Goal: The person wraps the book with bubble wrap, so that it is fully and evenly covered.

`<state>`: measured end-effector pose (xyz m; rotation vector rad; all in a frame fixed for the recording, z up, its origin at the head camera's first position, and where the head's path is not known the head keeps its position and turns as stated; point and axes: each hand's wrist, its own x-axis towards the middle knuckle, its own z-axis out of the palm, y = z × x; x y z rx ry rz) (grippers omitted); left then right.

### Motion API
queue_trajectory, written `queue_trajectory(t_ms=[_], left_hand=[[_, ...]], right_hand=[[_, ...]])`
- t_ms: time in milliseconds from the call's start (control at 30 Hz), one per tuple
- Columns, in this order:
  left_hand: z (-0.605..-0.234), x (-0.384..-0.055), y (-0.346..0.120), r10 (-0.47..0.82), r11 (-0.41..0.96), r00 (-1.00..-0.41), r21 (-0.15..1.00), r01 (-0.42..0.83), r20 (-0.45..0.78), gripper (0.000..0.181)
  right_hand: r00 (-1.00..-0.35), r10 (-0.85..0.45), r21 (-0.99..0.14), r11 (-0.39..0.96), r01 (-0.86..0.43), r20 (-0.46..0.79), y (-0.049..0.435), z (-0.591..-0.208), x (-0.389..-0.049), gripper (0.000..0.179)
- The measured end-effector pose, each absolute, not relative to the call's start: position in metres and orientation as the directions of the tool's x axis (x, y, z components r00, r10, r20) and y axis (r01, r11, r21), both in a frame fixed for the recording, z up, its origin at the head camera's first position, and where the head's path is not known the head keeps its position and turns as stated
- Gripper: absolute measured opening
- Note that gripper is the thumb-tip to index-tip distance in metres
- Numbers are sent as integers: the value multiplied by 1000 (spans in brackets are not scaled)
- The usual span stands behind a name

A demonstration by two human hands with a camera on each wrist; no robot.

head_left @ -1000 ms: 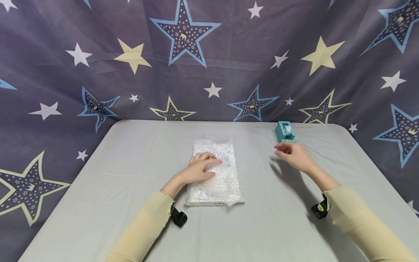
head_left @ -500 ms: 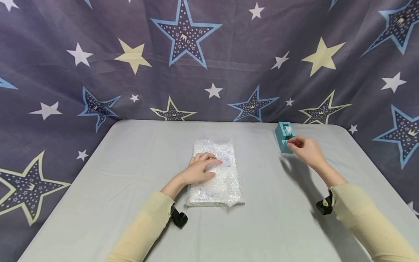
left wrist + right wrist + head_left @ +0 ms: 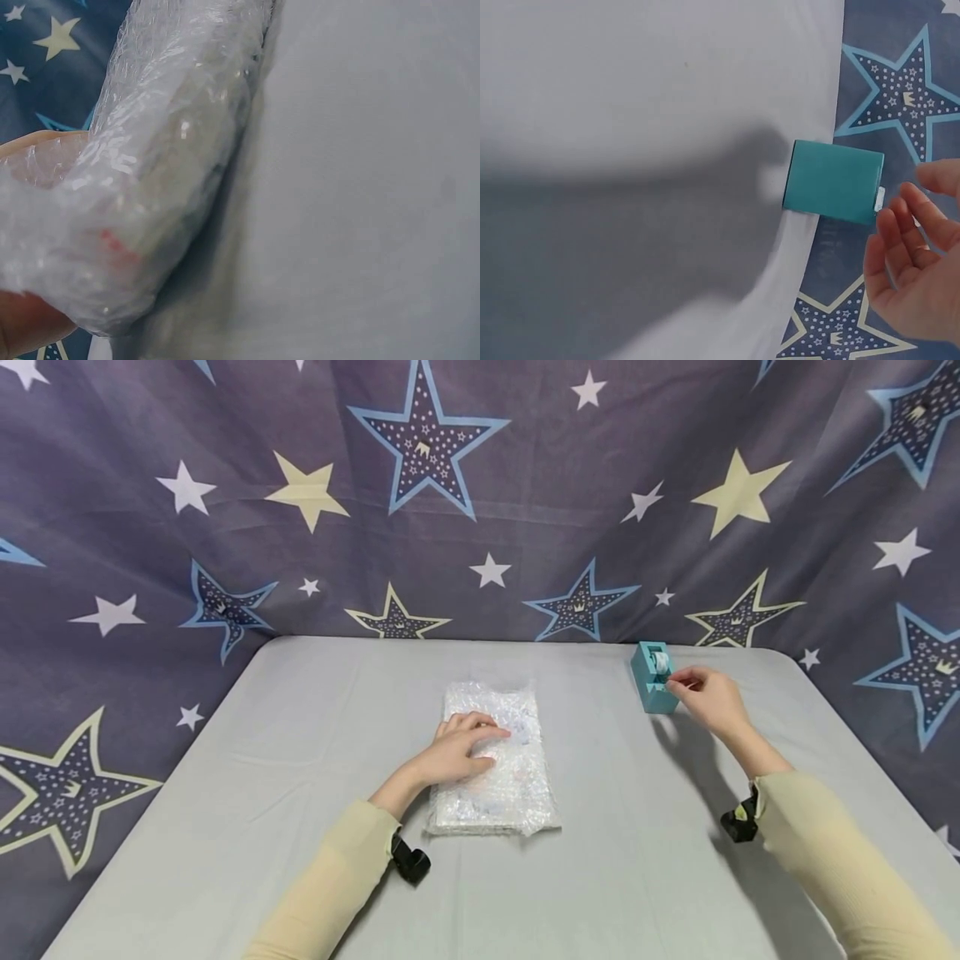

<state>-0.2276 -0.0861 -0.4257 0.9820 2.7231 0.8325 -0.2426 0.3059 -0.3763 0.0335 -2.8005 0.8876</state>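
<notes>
A flat package in clear bubble wrap [image 3: 517, 785] lies in the middle of the table. My left hand [image 3: 453, 752] rests on it, fingers lightly bent and thumb spread; in the left wrist view the wrap [image 3: 172, 150] covers much of that hand. A teal tape dispenser [image 3: 660, 698] with a roll of clear tape [image 3: 660, 661] stands near the back right. At its front, my right hand [image 3: 712, 700] has thumb and index fingertips together at the tape's end. The tape between them is too small to make out. The right wrist view shows the dispenser's underside [image 3: 832, 180] beside my fingertips.
A pale grey cloth [image 3: 300, 827] covers the table. Behind it and at both sides hangs a dark curtain [image 3: 517, 510] printed with stars. Each wrist carries a black camera mount, the left one [image 3: 410, 860] close to the package.
My right hand has moved right and slightly away from me, up to the front of the dispenser, and its fingertips have come together there. The left hand and package have stayed still.
</notes>
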Motion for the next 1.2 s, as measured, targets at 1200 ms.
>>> queue_trajectory(t_ms=[1200], left_hand=[[-427,-227,-85,621,639,-780,531,557,71,46]], right_hand=[[-971,133,-771,591,237,-197,309,-387,-261,53]])
